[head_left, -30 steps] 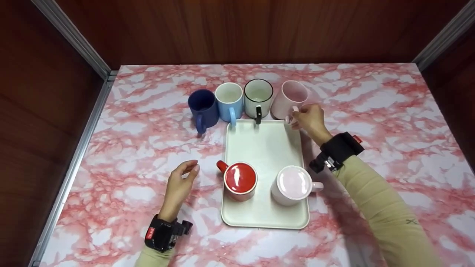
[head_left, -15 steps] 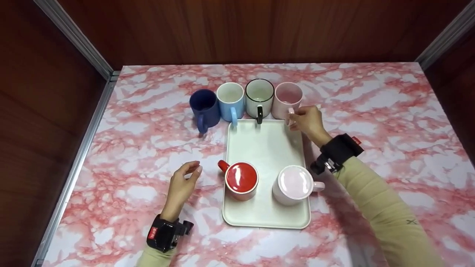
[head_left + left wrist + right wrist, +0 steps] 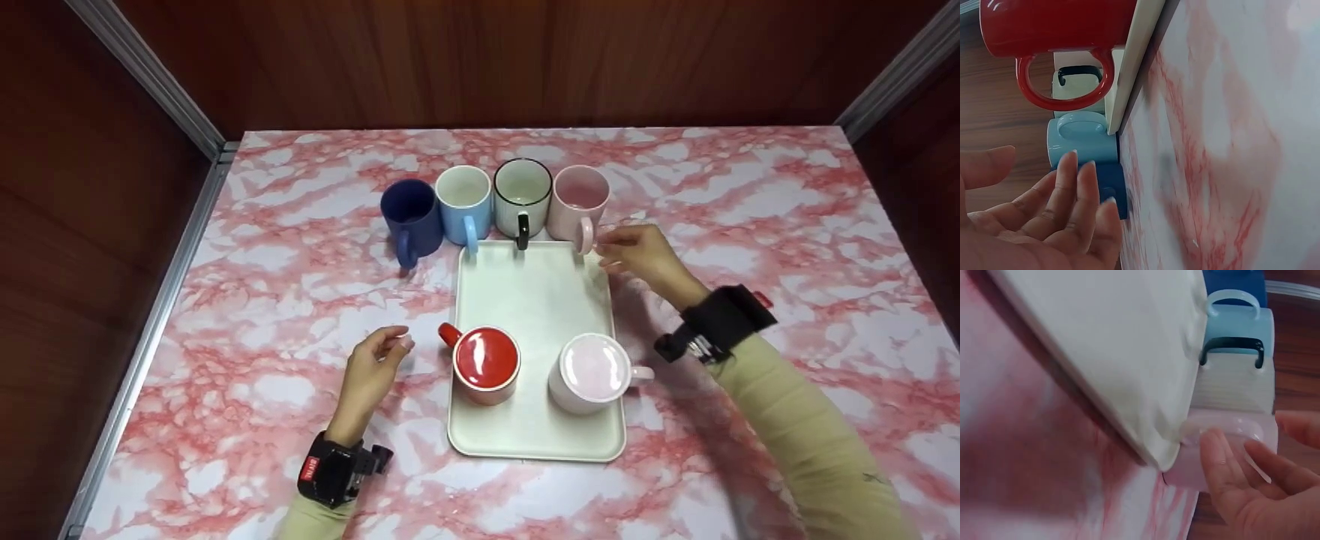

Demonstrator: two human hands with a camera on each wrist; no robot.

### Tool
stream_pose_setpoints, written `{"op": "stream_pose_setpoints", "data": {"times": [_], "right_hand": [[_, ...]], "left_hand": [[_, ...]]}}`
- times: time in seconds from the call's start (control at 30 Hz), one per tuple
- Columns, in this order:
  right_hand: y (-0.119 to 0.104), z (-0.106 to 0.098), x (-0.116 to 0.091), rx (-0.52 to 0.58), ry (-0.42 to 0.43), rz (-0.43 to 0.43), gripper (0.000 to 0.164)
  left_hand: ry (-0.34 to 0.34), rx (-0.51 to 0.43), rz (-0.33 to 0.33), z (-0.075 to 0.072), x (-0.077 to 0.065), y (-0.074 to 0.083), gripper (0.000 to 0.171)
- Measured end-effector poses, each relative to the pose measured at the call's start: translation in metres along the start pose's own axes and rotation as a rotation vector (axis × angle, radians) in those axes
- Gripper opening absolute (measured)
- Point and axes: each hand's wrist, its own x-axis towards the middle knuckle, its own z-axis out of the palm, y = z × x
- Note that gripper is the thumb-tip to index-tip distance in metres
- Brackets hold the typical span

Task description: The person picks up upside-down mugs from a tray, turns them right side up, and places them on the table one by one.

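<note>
A pink mug (image 3: 580,202) stands upright at the right end of a row behind the tray (image 3: 534,300), its handle toward me. Just right of that handle is my right hand (image 3: 646,256), its fingers loosely bent and holding nothing. In the right wrist view, the fingers (image 3: 1220,464) appear in front of the pink mug (image 3: 1190,464). My left hand (image 3: 369,375) hovers left of the tray, relaxed, with nothing in it. Nearest to it is a red mug (image 3: 487,361), base up on the tray with its handle to the left. A pale pink mug (image 3: 592,371) sits base up at the tray's near right.
Left of the pink mug, the row holds a white mug (image 3: 523,196) with black rim and handle, a light blue mug (image 3: 463,206) and a dark blue mug (image 3: 412,217), all upright. Wooden panels (image 3: 480,64) enclose the marbled table (image 3: 292,292).
The pink mug was tilted and has come upright against the white mug. My right hand has let go of its handle and drawn back slightly right. The left hand has barely moved.
</note>
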Motion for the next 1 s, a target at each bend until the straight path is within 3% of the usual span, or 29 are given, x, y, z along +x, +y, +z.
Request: {"op": "stream_pose_setpoints", "data": {"times": [0.2,0.43,0.63,0.87,1.0], "right_hand": [[0.002,-0.017,-0.021,-0.132,-0.126,-0.01,0.026],[0.005,-0.031,-0.046,-0.209,-0.23,-0.06,0.025],[0.007,-0.044,-0.064,-0.333,-0.349,-0.231,0.014],[0.008,-0.05,-0.079,-0.484,-0.546,-0.466,0.007],[0.009,-0.046,-0.085,-0.52,-0.652,-0.508,0.012]], "left_hand": [[-0.027,-0.076,-0.038,0.001,0.001,0.0,0.024],[-0.055,-0.092,-0.06,0.003,0.001,0.001,0.023],[-0.052,-0.088,-0.077,0.003,0.002,0.0,0.02],[-0.071,-0.073,-0.083,0.004,0.001,0.0,0.021],[-0.095,-0.099,-0.091,0.004,-0.001,0.008,0.019]]}}
